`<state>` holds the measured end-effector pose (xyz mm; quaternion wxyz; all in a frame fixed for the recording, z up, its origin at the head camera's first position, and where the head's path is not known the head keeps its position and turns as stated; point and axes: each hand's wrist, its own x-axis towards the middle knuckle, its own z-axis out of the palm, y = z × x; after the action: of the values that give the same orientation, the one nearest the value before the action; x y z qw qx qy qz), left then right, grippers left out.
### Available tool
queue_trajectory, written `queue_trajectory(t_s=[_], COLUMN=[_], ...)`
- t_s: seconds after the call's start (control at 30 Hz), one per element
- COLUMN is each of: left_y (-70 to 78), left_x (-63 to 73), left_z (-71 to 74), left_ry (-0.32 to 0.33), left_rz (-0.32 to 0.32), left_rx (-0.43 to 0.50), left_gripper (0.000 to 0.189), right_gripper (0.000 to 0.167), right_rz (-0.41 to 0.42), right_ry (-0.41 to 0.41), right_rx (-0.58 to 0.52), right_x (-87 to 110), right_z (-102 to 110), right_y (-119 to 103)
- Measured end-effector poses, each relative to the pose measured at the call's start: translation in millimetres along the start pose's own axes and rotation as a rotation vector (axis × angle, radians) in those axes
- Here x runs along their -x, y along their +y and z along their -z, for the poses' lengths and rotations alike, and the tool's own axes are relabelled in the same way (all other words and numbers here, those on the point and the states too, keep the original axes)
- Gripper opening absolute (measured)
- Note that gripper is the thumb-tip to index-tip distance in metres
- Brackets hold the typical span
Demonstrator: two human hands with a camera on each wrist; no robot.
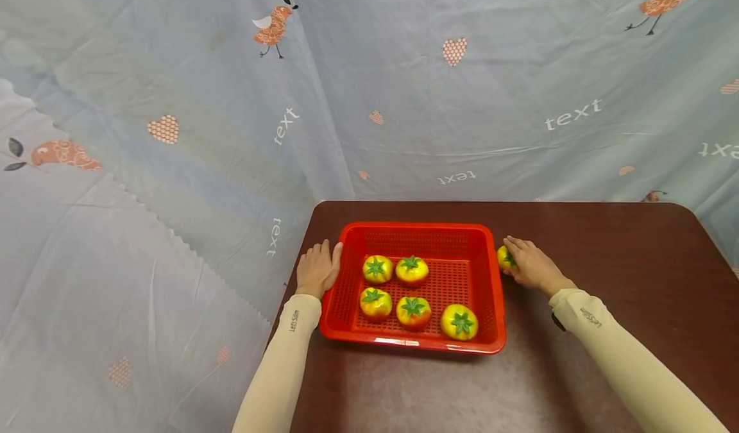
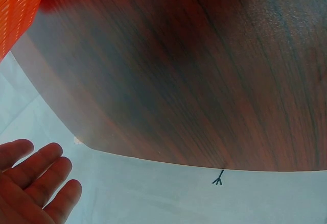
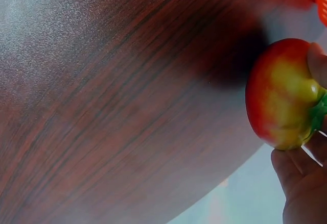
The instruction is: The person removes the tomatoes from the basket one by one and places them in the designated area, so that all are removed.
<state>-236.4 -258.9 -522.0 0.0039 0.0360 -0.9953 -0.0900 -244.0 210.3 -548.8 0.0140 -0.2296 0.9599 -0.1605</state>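
Observation:
My right hand (image 1: 537, 269) grips a yellow-and-red tomato (image 1: 504, 258) with a green leafy top, just outside the basket's right wall. In the right wrist view, thumb and fingers pinch this tomato (image 3: 278, 94) from opposite sides, above the dark tabletop. At the left side of the red plastic basket (image 1: 416, 226), my left hand (image 1: 317, 270) has its fingers extended, the thumb right at the rim. The left wrist view shows those fingers (image 2: 48, 168) spread and holding nothing. Several similar tomatoes (image 1: 458, 322) sit inside the basket, most of them toward its left.
The basket stands on a dark wood-grain table (image 1: 623, 272) with rounded corners. A grey-blue curtain (image 1: 404, 99) printed with birds, hearts and words hangs behind the table and along its left side.

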Motion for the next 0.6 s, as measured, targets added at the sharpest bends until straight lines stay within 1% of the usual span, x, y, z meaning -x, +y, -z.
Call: queue_trajectory(t_s=[0.13,0.27,0.47,0.6], left_y=[0.1,-0.6,-0.6,-0.4], left_x=[-0.1,0.0,0.1,-0.4], left_z=[-0.4,-0.6,-0.9,-1.3], left_ry=[-0.006,-0.011,-0.016,-0.015], left_rz=[0.011,0.015,0.011,0.010], left_rx=[0.006,0.010,0.011,0.007], left_gripper=[0.069,0.069,0.068,0.069], right_gripper=[0.067,0.068,0.068,0.068], right_rz=[-0.024,-0.027,-0.010,0.015], right_ry=[-0.019,-0.023,-0.017,0.008], right_rx=[-0.019,-0.022,-0.012,0.000], right_x=[0.1,-0.4,0.3,1.3], right_z=[-0.8,0.3,1.0,0.6], right_y=[-0.9,-1.2,-0.8,-0.4])
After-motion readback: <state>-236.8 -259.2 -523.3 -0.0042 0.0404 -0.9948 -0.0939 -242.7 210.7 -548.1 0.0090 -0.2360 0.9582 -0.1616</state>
